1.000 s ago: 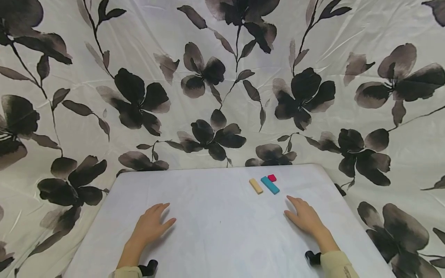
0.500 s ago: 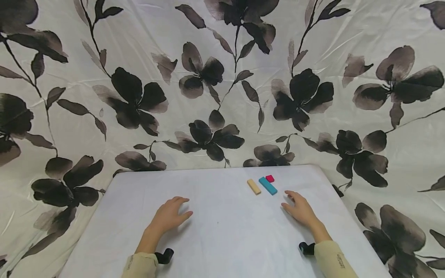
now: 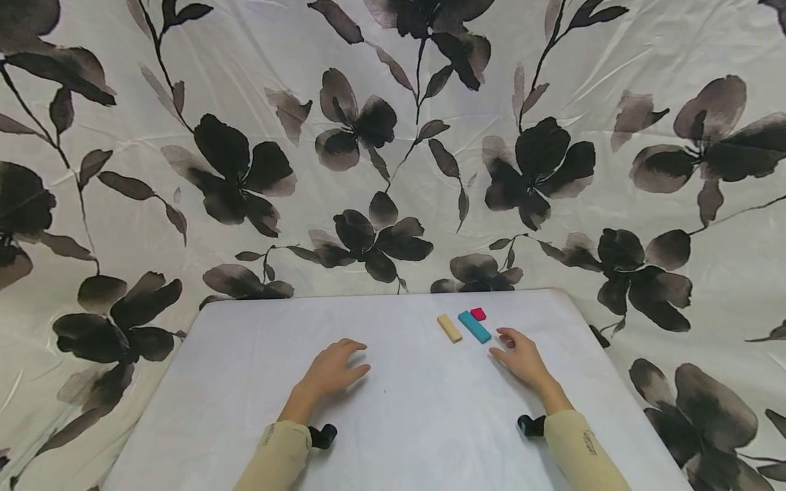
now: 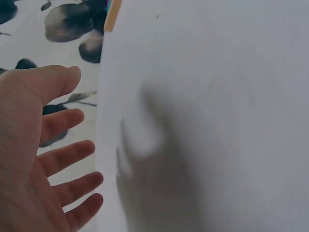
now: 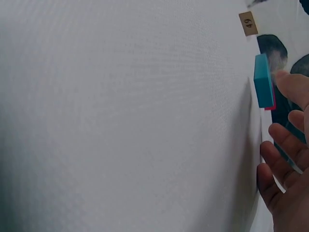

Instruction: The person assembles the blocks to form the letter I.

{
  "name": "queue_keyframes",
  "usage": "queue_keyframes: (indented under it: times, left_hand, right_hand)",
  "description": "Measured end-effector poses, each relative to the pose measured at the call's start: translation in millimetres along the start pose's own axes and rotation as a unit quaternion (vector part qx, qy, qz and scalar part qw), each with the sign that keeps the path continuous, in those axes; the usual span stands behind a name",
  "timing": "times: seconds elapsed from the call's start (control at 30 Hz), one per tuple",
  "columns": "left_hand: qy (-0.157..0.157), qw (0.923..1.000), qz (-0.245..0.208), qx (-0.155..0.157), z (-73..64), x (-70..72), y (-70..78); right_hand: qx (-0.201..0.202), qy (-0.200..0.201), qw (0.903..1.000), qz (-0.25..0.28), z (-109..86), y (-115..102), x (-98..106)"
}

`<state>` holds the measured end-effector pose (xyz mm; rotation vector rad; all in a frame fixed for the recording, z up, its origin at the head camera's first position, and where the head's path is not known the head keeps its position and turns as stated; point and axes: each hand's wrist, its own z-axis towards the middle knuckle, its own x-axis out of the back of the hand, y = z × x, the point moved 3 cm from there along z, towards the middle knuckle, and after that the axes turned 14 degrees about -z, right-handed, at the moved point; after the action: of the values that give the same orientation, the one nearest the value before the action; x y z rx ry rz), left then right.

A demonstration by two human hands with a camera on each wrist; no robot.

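Three small blocks lie close together near the table's far edge, right of centre: a yellow block (image 3: pixel 449 328), a longer blue block (image 3: pixel 475 327) and a little red block (image 3: pixel 478 314) behind it. My right hand (image 3: pixel 522 357) is just to the right of the blue block, thumb and fingers apart and nothing between them. In the right wrist view the blue block (image 5: pixel 263 81) shows close by the thumb, partly covering the red one. Over the middle left of the table my left hand (image 3: pixel 333 368) has its fingers spread and holds nothing.
The white table (image 3: pixel 393 436) ends at the back against a hanging floral cloth (image 3: pixel 381 177). The yellow block shows the number 49 on its end (image 5: pixel 248 23) in the right wrist view. Black wrist cameras (image 3: pixel 323 436) stick out inward from both sleeves.
My left hand has moved right and slightly forward across the table. The right hand has shifted forward and left, nearer the blue block. The blocks have stayed in place.
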<state>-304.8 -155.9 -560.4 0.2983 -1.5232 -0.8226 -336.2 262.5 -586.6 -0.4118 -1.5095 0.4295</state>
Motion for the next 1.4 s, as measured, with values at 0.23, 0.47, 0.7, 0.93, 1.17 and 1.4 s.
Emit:
queue_keyframes:
  times: [0.23,0.47,0.7,0.93,1.17,1.4]
  left_hand:
    - [0.026,0.9989,-0.029,-0.026,19.8,-14.3,5.1]
    - [0.041,0.9974,-0.033,-0.050,33.5,-37.0,7.2]
    - [0.074,0.9944,-0.038,-0.064,51.3,-53.4,20.6]
    - [0.074,0.9948,-0.043,-0.056,68.9,-68.6,39.0]
    - [0.066,0.9957,-0.052,-0.038,83.3,-81.9,49.3]
    - [0.049,0.9967,-0.060,-0.026,90.6,-98.3,60.2]
  right_hand:
    - [-0.010,0.006,0.9998,0.014,8.9,-2.5,-4.4]
    - [-0.023,0.015,0.9992,0.027,15.7,-3.3,-8.9]
    - [-0.031,0.026,0.9987,0.032,18.5,-6.5,-9.6]
    - [-0.054,0.016,0.9975,0.042,21.4,-5.4,-10.7]
    - [-0.050,0.020,0.9981,0.029,27.9,-8.2,-14.2]
    - [-0.064,0.030,0.9974,0.018,23.8,-8.5,-21.1]
